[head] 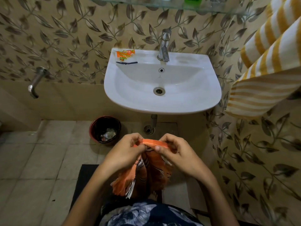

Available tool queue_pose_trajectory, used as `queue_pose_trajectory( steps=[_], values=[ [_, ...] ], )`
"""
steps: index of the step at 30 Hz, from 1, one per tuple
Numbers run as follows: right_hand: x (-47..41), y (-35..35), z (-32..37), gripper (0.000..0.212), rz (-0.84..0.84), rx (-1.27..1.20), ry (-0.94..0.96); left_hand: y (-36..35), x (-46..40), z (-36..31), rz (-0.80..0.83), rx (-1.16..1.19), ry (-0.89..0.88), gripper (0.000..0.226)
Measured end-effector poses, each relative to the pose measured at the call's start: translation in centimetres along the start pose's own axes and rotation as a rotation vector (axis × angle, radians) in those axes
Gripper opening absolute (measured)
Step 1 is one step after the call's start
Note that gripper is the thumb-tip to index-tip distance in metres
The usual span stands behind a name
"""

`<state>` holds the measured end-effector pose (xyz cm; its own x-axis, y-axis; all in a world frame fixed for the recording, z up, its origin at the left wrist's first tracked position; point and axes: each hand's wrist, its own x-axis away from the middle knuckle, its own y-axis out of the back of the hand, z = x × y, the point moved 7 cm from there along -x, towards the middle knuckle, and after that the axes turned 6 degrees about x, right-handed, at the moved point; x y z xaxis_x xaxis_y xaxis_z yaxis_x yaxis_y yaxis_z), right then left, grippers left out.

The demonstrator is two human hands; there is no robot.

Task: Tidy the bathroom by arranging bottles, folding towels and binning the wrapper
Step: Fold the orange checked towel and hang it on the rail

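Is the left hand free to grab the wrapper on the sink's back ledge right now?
Probably not: the left hand and right hand both grip the orange towel. Nothing covers the wrapper.

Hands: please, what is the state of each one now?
Left hand: pinches the orange fringed cloth towel.
Right hand: pinches the same towel.

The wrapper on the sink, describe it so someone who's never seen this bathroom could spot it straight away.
Find the white ceramic washbasin on the leaf-patterned wall. On its flat back ledge, at the left corner and left of the chrome tap, lies a small crumpled orange and clear plastic wrapper. It is the only loose item on the basin.
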<state>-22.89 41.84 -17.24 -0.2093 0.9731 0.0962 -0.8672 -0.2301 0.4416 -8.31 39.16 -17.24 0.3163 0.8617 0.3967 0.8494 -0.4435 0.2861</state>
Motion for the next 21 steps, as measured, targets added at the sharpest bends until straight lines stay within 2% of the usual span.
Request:
queue_pose_trajectory(
  steps=[2, 7, 10, 15, 18, 19, 21],
  values=[
    [0.1, 0.5, 0.3, 0.015, -0.084, -0.042, 0.028, -0.2, -0.1, 0.2, -0.012, 0.11, 0.023, 0.011],
    [0.1, 0.8, 1.4, 0.013, -0.231, -0.126, 0.091, -0.2, -0.1, 0.1, -0.122, 0.362, 0.104, 0.019],
    [0.0, 1.0, 1.8, 0.006, -0.274, -0.096, 0.116, -0.8, 0.2, -0.1, -0.074, 0.541, 0.201, 0.02],
    [0.7, 2.0, 2.1, 0.035, -0.503, -0.211, 0.171, -2.1, 0.5, -0.4, 0.074, 0.75, 0.317, 0.02],
    [1.3, 2.7, 2.0, 0.038, -0.629, -0.272, 0.17, -2.2, 0.5, -0.3, 0.092, 0.827, 0.377, 0.013],
    [1.4, 2.8, 2.0, 0.036, -0.632, -0.271, 0.166, -2.3, 0.6, -0.4, 0.097, 0.848, 0.389, 0.012],
    [1.1, 2.4, 2.3, 0.031, -0.53, -0.269, 0.151, -2.6, 0.5, -0.5, 0.092, 0.916, 0.409, 0.014]
  ],
)
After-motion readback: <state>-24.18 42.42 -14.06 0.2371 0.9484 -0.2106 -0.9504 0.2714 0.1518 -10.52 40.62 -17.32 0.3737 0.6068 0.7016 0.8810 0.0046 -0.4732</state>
